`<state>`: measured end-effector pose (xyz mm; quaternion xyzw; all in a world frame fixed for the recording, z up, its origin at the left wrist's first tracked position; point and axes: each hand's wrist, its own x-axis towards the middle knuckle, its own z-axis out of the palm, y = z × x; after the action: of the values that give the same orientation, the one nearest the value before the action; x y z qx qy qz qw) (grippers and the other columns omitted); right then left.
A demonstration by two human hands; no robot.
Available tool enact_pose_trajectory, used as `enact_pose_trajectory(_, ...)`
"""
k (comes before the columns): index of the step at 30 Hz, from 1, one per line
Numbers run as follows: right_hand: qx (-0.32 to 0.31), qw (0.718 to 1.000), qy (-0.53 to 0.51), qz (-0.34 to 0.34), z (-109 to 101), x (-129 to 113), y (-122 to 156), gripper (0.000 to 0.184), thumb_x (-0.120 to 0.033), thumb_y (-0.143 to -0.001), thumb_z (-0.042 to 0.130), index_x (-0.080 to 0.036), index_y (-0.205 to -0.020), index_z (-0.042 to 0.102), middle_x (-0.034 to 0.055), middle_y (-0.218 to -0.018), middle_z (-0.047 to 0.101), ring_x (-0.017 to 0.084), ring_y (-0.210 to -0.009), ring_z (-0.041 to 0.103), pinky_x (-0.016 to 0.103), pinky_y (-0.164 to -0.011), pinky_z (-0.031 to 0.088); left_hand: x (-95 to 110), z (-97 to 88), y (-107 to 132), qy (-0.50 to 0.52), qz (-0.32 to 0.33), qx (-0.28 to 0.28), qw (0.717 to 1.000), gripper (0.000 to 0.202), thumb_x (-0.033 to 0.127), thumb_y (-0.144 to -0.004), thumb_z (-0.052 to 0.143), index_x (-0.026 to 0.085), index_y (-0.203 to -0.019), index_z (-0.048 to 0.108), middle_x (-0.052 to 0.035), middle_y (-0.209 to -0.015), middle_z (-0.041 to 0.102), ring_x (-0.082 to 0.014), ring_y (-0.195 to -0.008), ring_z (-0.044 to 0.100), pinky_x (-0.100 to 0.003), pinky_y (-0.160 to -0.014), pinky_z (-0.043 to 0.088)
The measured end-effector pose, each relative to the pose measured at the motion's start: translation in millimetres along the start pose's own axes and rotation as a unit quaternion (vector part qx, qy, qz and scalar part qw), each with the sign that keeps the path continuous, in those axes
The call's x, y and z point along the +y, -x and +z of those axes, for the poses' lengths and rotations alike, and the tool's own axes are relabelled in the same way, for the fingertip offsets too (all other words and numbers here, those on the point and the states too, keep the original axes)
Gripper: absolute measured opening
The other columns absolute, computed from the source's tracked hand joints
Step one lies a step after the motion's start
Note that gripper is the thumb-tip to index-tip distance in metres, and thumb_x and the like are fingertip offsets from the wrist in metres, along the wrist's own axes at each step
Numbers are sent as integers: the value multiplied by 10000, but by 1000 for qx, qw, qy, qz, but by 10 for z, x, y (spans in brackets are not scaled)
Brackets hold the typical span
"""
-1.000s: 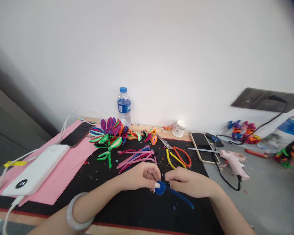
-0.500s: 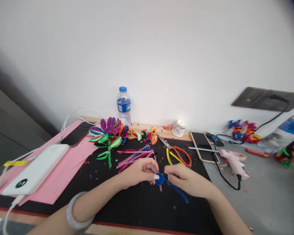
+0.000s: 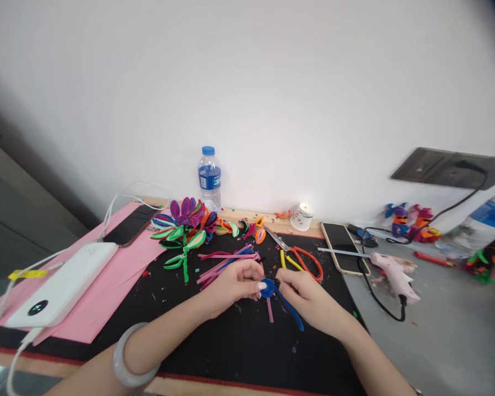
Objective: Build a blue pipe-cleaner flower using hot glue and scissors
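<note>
Between thumb and fingers, my left hand (image 3: 243, 283) pinches the coiled disc of a blue pipe cleaner (image 3: 267, 288). My right hand (image 3: 299, 289) is closed on the same pipe cleaner just right of the coil, and its loose tail hangs down toward the front. A small dark bit shows at the right fingertips; I cannot make out what it is. Behind my left hand lies a pile of pink, purple and blue pipe cleaners (image 3: 226, 264), with one pink strand reaching below the coil. Scissors (image 3: 301, 261) with yellow and orange handles lie beyond my right hand.
Pipe-cleaner flowers (image 3: 185, 231) and a water bottle (image 3: 210, 179) stand at the back. On the left are pink sheets (image 3: 91, 324), a power bank (image 3: 66, 283) and a phone (image 3: 130, 225). Rightward are a paper cup (image 3: 301, 217), another phone (image 3: 344, 247) and a corded glue gun (image 3: 391, 272).
Both hands have shifted slightly up and away with the blue coil. The loose blue tail has swung left and hangs more steeply.
</note>
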<state>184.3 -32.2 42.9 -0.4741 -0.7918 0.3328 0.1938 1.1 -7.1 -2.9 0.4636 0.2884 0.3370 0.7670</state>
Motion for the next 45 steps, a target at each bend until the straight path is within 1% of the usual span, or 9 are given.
enact_pose_trajectory(3,12,1000,4,4,16,2,-4,262,-154,-867,326,-187,-609,298,-62,-572,298,88,-531,285,217,-495,237,4,3,-2,12,-3,9,1000,241,201,-666,689,144,-832,525,11,-714,554,-75,-579,530,-206,-573,415)
enact_pose_trajectory(12,-9,1000,17,-1,-34,8,26,261,-160,-877,316,-187,-618,292,-58,-584,309,91,-544,307,220,-512,242,5,-15,-4,16,4,22,1000,250,216,-654,700,145,-829,535,15,-709,547,-76,-583,524,-211,-580,412)
enact_pose_trajectory(21,-8,1000,14,0,-24,-16,30,264,-189,-880,305,-188,-616,302,-48,-585,324,96,-542,316,224,-509,250,-11,-20,-12,10,23,41,999,248,227,-659,695,150,-838,541,6,-722,544,-85,-603,518,-220,-583,408)
enact_pose_trajectory(29,13,1000,5,-8,13,-11,24,257,-171,-874,305,-192,-621,267,-56,-575,294,90,-525,278,222,-494,221,-10,-14,-24,19,39,55,998,248,233,-666,694,144,-845,547,6,-736,533,-79,-619,508,-216,-589,403)
enact_pose_trajectory(33,20,1000,0,-10,60,4,19,255,-175,-875,306,-193,-624,266,-57,-572,281,89,-520,264,220,-486,217,-10,-7,-24,34,41,67,996,263,249,-644,710,145,-830,555,12,-727,537,-76,-606,506,-214,-583,400)
enact_pose_trajectory(45,61,998,3,-15,190,47,-6,223,-155,-862,325,-192,-642,321,-44,-599,376,97,-540,347,213,-516,274,-6,16,-7,76,27,80,994,268,243,-634,717,154,-833,560,8,-748,549,-81,-632,516,-228,-633,407)
